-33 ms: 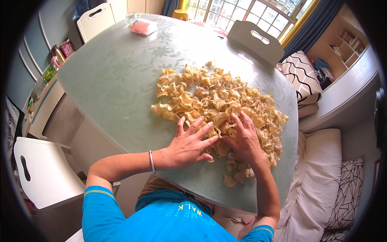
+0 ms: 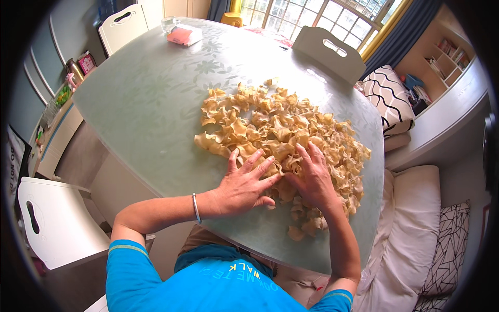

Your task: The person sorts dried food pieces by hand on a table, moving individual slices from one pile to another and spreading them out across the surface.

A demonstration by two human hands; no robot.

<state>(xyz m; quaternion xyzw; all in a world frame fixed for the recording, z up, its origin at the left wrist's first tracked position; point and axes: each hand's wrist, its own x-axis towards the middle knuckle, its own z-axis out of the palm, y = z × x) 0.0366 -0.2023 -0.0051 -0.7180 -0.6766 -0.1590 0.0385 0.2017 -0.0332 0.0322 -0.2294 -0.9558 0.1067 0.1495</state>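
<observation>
A broad heap of curled, wavy-edged tan pieces [image 2: 280,122] that look dried lies on a pale green glass-like table [image 2: 156,119]; their exact kind cannot be made out. Against the near left edge of the heap rests my left hand [image 2: 244,182], fingers spread and palm down, a silver bangle [image 2: 196,208] on its wrist. Close beside it, my right hand [image 2: 314,179] lies over the near middle of the heap with its fingers stretched forward and slightly apart. The tips of both hands touch pieces, and neither visibly grips one. Some pieces under the right palm are hidden.
A red-and-white packet [image 2: 184,35] and a clear glass [image 2: 169,23] stand at the table's far end. White chairs [image 2: 62,223] are at the left, far left and far right [image 2: 330,54]. A cushioned bench [image 2: 410,208] runs along the right side.
</observation>
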